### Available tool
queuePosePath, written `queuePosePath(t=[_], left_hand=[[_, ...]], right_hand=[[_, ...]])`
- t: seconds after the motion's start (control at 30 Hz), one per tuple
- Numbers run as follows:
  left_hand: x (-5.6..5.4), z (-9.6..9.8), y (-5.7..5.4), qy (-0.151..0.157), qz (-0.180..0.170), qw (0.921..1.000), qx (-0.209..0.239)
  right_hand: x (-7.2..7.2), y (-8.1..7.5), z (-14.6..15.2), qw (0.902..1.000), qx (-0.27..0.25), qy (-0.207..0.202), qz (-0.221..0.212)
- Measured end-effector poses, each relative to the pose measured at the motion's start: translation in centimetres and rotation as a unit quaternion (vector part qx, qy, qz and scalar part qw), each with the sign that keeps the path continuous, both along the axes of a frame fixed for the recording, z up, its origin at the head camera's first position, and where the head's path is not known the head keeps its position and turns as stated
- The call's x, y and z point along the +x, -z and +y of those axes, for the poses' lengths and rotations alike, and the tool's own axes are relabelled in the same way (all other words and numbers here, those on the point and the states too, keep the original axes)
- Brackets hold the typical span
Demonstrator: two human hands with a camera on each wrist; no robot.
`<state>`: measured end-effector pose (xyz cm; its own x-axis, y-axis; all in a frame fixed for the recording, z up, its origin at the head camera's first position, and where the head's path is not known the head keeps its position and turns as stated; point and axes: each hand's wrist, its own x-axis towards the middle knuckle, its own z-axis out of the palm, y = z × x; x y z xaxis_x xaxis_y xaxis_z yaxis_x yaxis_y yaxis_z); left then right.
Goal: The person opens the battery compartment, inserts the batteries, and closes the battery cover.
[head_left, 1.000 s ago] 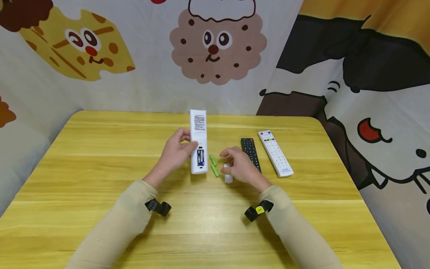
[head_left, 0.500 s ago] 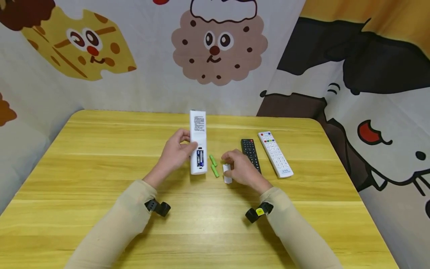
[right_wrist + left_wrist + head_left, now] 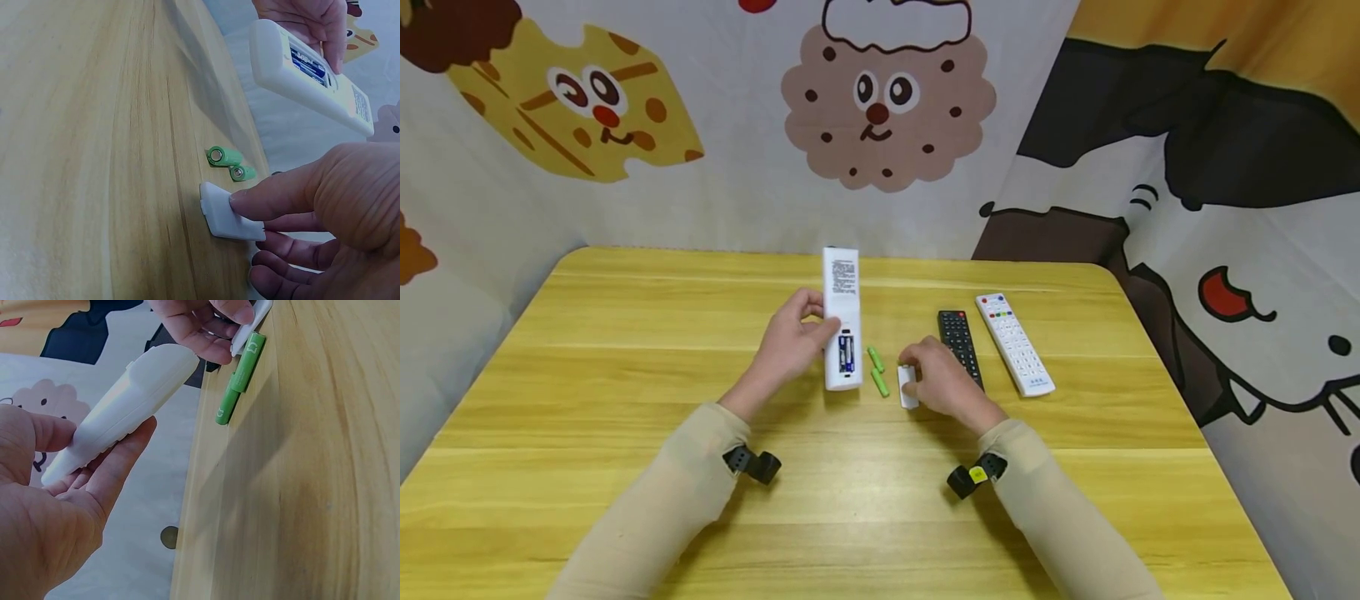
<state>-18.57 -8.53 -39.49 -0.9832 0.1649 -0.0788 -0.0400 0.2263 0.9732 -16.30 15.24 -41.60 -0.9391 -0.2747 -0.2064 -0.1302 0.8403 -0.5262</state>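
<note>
In the head view, my left hand [image 3: 792, 335] grips a white remote control [image 3: 841, 310] above the table, its back turned up toward me. Two blue batteries [image 3: 307, 64] lie in its uncovered battery compartment. My right hand [image 3: 946, 379] pinches a small white battery cover [image 3: 220, 215] between thumb and fingers, low over the table. Between the hands, two green batteries [image 3: 877, 372] lie end to end on the wood. The left wrist view shows the remote's side, with the thumb [image 3: 55, 433] on its back and fingers beneath.
A black remote [image 3: 958, 340] lies just beyond my right hand, partly hidden by it. Right of that is another white remote [image 3: 1017, 346], buttons up. The wooden table [image 3: 865, 500] ends at a patterned cloth [image 3: 730, 200] behind it.
My right fingers have closed in on the battery cover, which has tilted and shifted slightly left. The left hand and its remote have stayed nearly still.
</note>
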Motion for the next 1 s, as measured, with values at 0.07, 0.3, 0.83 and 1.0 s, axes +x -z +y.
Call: queuePosePath(t=[0.07,0.3,0.83,1.0], left_hand=[[0.01,-0.01,0.05,-0.001,0.0,1.0,0.001],[-0.01,0.05,0.04,-0.001,-0.003,1.0,0.0],[0.06,-0.11,0.09,-0.002,-0.003,1.0,-0.001],[-0.07,-0.12,0.15,-0.002,-0.008,1.0,-0.003]], right_hand=[[0.04,-0.01,-0.04,1.0,0.003,0.001,-0.001],[0.14,-0.04,-0.03,1.0,-0.002,0.007,-0.004],[0.25,-0.03,-0.13,0.9979,-0.06,0.009,0.022],[0.28,-0.11,-0.14,0.9964,-0.078,0.018,0.026]])
